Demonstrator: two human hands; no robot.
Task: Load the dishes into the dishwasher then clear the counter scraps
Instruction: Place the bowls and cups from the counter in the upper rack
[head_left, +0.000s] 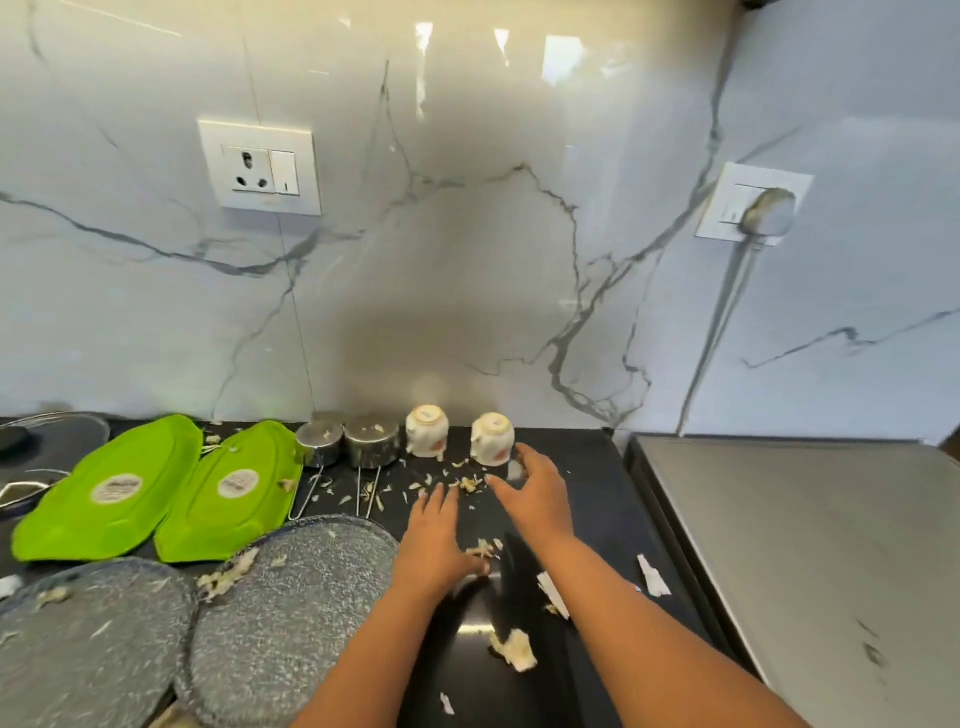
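Note:
On the black counter (587, 499), pale scraps (470, 484) lie scattered, with a bigger clump (514, 649) near the front. My left hand (434, 540) rests flat on the counter, fingers apart, beside a small scrap pile (480, 548). My right hand (535, 491) hovers open just in front of the right one of two upturned white cups (492, 438), (427, 430). Two steel measuring cups (371, 440), (319, 441), two upside-down green trays (111, 486), (231, 491) and two speckled grey plates (291, 608), (88, 644) stand to the left.
A marble backsplash rises behind, with a socket (260, 167) at left and a plugged-in socket (756, 205) at right. A steel surface (810, 561) adjoins the counter at right. A glass lid (52, 431) and a strainer (26, 488) sit at far left.

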